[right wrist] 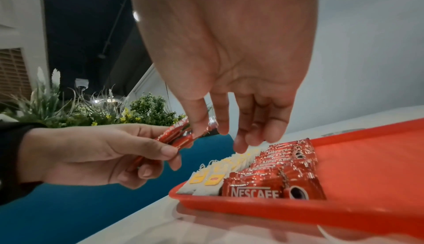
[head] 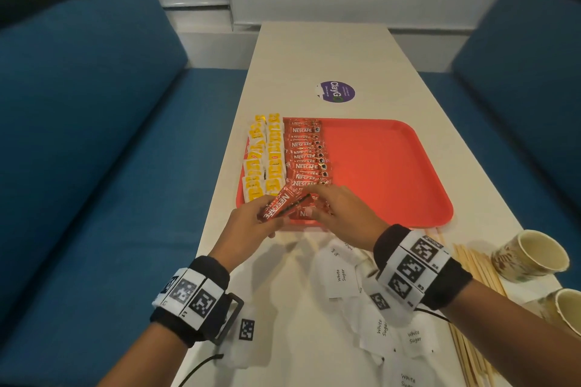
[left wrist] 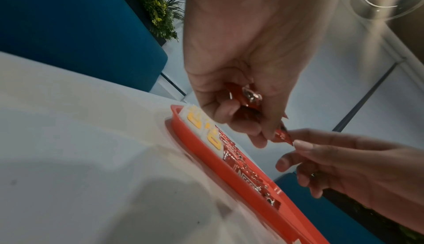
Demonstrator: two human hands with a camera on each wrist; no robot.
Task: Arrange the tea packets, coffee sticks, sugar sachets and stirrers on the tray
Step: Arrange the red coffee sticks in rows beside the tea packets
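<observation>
A red tray (head: 377, 166) lies mid-table. Yellow tea packets (head: 264, 160) fill two columns along its left side, with a column of red coffee sticks (head: 306, 157) beside them. Over the tray's near left corner my left hand (head: 267, 215) grips a small bundle of coffee sticks (head: 279, 204). My right hand (head: 314, 201) pinches the far end of one stick in that bundle between thumb and forefinger (right wrist: 199, 126). White sugar sachets (head: 341, 276) lie loose on the table in front of the tray. Wooden stirrers (head: 478, 264) lie at the near right.
Two paper cups (head: 531, 254) stand at the right edge beside the stirrers. A purple round sticker (head: 336, 92) sits on the table beyond the tray. Blue sofas (head: 94, 135) flank the narrow table. The tray's right half is bare.
</observation>
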